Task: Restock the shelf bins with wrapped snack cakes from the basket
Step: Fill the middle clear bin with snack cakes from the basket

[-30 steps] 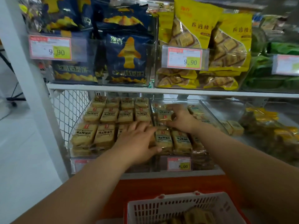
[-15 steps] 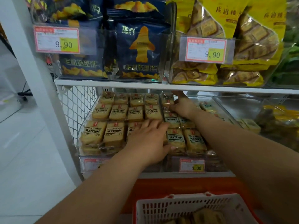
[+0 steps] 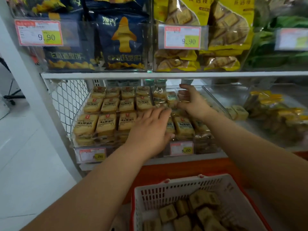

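Two clear shelf bins hold rows of wrapped snack cakes (image 3: pixel 108 114) on the lower shelf. My left hand (image 3: pixel 150 130) lies flat with straight fingers on the cakes where the left bin (image 3: pixel 73 139) meets the right bin (image 3: pixel 215 100). At the back of the right bin, my right hand (image 3: pixel 191 102) has its fingers curled round a wrapped snack cake (image 3: pixel 180 97), which is blurred. Below my arms stands the white basket (image 3: pixel 166 192) with a red rim. Several more wrapped cakes (image 3: pixel 200 212) lie loose in it.
The upper shelf (image 3: pixel 166 75) hangs low over the bins and carries blue snack bags (image 3: pixel 123 42) and yellow bags (image 3: pixel 223 34) behind price tags. A wire mesh side (image 3: pixel 70 100) and a white post (image 3: pixel 33 90) stand left. A bin of yellow-wrapped items (image 3: pixel 273 110) sits right.
My right hand has reached from the middle of the right bin to its back. My left hand has stayed flat on the cakes. The view has come closer to the shelf.
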Motion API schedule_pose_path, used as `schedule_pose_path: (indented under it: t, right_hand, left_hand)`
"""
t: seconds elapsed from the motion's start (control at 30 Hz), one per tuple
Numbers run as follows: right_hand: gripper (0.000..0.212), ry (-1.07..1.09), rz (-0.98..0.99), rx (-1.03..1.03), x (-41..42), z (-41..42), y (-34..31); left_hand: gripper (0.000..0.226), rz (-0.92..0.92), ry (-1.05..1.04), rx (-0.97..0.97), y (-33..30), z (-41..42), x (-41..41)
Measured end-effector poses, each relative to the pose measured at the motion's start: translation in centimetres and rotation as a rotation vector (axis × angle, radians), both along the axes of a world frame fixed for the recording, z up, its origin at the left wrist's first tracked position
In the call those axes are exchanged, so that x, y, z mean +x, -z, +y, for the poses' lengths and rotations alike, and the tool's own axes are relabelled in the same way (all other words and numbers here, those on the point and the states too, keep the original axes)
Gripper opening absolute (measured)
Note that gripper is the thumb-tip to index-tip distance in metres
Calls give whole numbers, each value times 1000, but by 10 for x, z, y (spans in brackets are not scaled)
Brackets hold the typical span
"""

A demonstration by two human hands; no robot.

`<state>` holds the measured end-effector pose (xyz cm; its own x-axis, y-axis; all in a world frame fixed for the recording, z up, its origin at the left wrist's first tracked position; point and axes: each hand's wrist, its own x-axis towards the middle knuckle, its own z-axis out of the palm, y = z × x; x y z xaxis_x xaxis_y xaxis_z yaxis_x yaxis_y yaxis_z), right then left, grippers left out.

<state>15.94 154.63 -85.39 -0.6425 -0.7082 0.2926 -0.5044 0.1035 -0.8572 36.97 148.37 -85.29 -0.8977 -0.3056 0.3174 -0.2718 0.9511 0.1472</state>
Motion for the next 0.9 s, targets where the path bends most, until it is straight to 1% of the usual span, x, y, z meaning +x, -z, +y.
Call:
schedule_pose_path:
  t: [0.13, 0.2, 0.3, 0.37, 0.4, 0.47, 0.53, 0.57, 0.63, 0.7, 0.8, 0.83, 0.9]
  right_hand:
    - [44, -6, -28, -153, 54, 70, 21]
    - [36, 63, -110, -217, 79, 103, 42]
    - [19, 249, -161, -166, 106, 147, 90]
    - [14, 359, -187, -53, 116, 175, 129]
    - [14, 379, -213, 61, 120, 187, 148]
    - [18, 329, -274, 353, 125, 206, 183]
    - [16, 221, -318, 587, 129, 221, 210]
    - [20, 181, -331, 702, 131, 226, 221]
    - [30, 155, -358, 887, 137, 235, 238]
    - [29, 199, -371, 933, 144, 242, 250]
    - [26, 353, -359, 837, 146, 248, 253]
    - [26, 392, -332, 834, 144, 250, 252]
    - [26, 432, -242, 919, 137, 254, 247]
  left_hand:
    - [68, 49, 83, -40, 13, 35, 3]
    - [60, 67, 100, -21, 25, 53, 4]
    - [48, 77, 86, 119, 62, 86, 9]
    - [41, 14, 84, 239, 101, 110, 19]
    - [39, -44, 77, 297, 122, 120, 25]
    - [28, -210, 44, 421, 165, 135, 38]
    - [17, -391, 11, 540, 203, 142, 51]
    - [16, -454, -6, 593, 219, 143, 57]
    - [24, -548, -34, 657, 241, 143, 66]
    - [30, -606, -40, 636, 253, 140, 66]
    - [31, -630, -52, 635, 262, 139, 56]
    - [31, -636, -52, 644, 265, 140, 52]
    - [32, -659, -55, 680, 273, 143, 46]
